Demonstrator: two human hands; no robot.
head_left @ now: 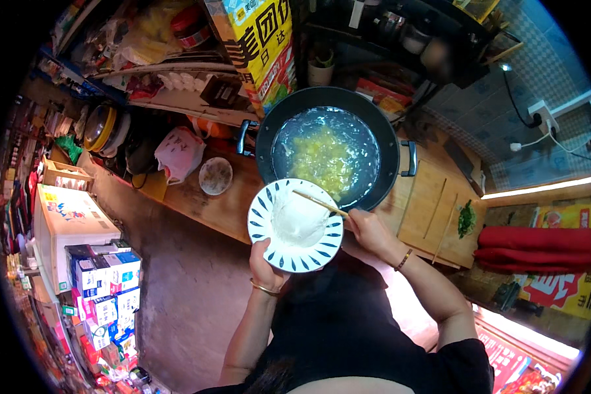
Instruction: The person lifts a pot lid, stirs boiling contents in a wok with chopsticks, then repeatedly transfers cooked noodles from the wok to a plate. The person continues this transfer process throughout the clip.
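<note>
Two hands working | left hand [264, 264] gripping patterned bowl [295, 225] | right hand [368, 230] pinching chopsticks [318, 203], scraping egg toward wok [328, 150] | next: emptying calls for steeper tilt.

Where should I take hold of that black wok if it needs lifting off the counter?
Grip the black wok by its two small loop handles, one on its left rim, one on its right rim. Come in from both sides, level: it holds liquid and yellow food, and the plate overhangs its near rim.
</note>
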